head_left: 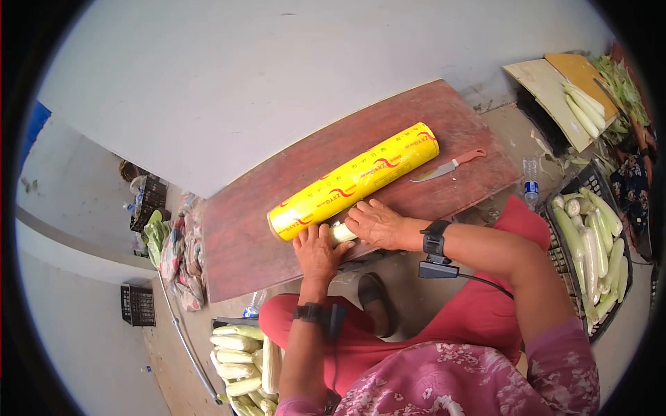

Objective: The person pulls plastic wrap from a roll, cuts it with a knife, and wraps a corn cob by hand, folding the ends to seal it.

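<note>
Between my two hands lies a pale ear of corn point(340, 234), at the front edge of the reddish table. My left hand point(318, 251) has its fingers curled over the near-left end of the ear. The fingers of my right hand point(377, 224) are bent over the other end, hiding most of it. Just beyond the hands, and close against the fingertips, a thick roll of cling film point(354, 182) in yellow printed wrapping stretches diagonally across the table. A knife point(447, 166) with an orange handle rests to the right of the roll.
The wooden table point(243, 256) backs onto a white wall. By my left leg stands a crate of corn ears point(236, 360). On the right is a black crate point(628, 277) full of husked-looking ears, with a plastic bottle point(531, 184) beside it. More ears point(585, 109) lie on boards behind.
</note>
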`<state>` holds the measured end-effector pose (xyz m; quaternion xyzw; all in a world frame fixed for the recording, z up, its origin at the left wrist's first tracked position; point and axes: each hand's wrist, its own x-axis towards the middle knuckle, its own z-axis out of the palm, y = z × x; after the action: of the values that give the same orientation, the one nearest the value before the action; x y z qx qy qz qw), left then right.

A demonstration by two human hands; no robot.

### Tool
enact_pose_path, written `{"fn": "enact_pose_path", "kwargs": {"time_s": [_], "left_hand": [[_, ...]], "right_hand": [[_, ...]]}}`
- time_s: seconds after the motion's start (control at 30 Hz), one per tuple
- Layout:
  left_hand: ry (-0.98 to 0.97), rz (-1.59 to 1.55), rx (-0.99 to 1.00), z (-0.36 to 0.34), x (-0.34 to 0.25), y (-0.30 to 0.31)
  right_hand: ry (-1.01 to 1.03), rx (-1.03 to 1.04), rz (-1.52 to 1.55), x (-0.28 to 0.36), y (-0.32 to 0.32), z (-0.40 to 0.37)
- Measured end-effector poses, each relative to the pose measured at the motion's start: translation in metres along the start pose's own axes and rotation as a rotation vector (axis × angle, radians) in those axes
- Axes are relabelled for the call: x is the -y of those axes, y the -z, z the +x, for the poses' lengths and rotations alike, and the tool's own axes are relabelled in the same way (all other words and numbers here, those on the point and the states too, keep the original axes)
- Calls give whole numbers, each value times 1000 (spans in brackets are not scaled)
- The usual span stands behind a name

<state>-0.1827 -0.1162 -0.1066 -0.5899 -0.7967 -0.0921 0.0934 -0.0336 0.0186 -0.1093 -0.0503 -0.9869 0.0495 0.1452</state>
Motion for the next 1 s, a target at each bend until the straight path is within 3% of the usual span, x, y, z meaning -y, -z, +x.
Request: {"fn": "enact_pose_path", "kwargs": {"time_s": [0.3,0.57,1.0], "left_hand": [[9,-42,-14,-4,0,2],[24,-48,108,-9,0,9],[46,-27,222,-16,1,14]], "right_hand": [[-17,15,45,2,-2,5],[46,84,177,-1,-2,3],[-14,336,318,2,7,9]]}}
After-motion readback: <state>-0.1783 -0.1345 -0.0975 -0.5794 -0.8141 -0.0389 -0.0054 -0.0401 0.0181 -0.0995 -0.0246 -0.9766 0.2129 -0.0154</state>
